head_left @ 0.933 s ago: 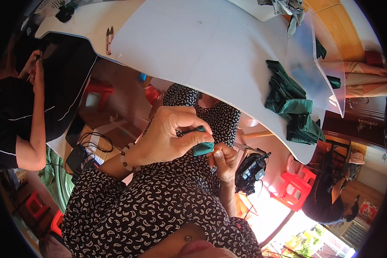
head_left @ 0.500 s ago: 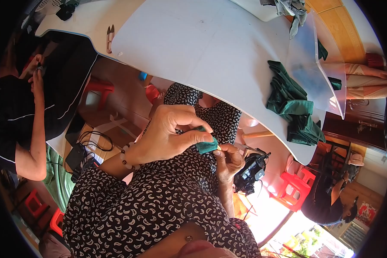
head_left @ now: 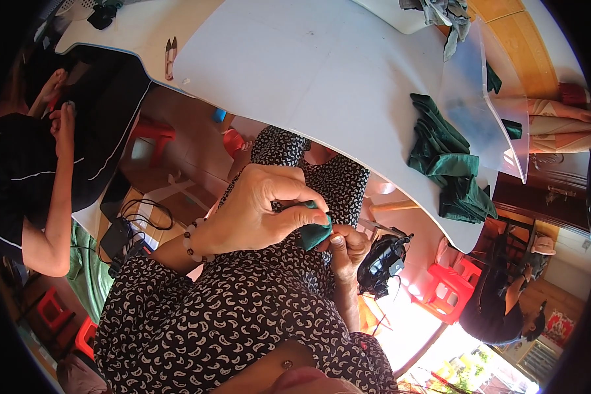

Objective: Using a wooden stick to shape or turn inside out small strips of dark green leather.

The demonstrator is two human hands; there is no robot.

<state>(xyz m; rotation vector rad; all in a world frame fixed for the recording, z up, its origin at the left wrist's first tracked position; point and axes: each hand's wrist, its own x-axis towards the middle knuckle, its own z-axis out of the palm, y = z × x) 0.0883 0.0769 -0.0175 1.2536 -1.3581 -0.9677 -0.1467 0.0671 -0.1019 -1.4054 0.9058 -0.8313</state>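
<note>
A small folded piece of dark green velvet point(head_left: 314, 236) is held over my lap between both hands. My left hand point(head_left: 259, 209), a beaded bracelet at its wrist, pinches the upper part of the velvet between thumb and fingers. At the lower right edge of the piece, my right hand point(head_left: 349, 249) is closed with its thumb against curled fingers, and a fingertip shows just under the fabric. Whether anything small and thin is also in that right pinch I cannot make out.
Crumpled green velvet strips point(head_left: 446, 161) lie on the right of the white table point(head_left: 295, 72). Thread snips point(head_left: 170, 59) rest at its left. A clear plastic panel point(head_left: 482, 98) stands at the right. Another person's arm point(head_left: 60, 190) is at the left. Red stools point(head_left: 443, 292) stand on the floor.
The velvet piece has tilted and its lower end hangs further down. My right hand has drawn in closer against its edge. My left hand has barely moved. The other person's hands have come apart.
</note>
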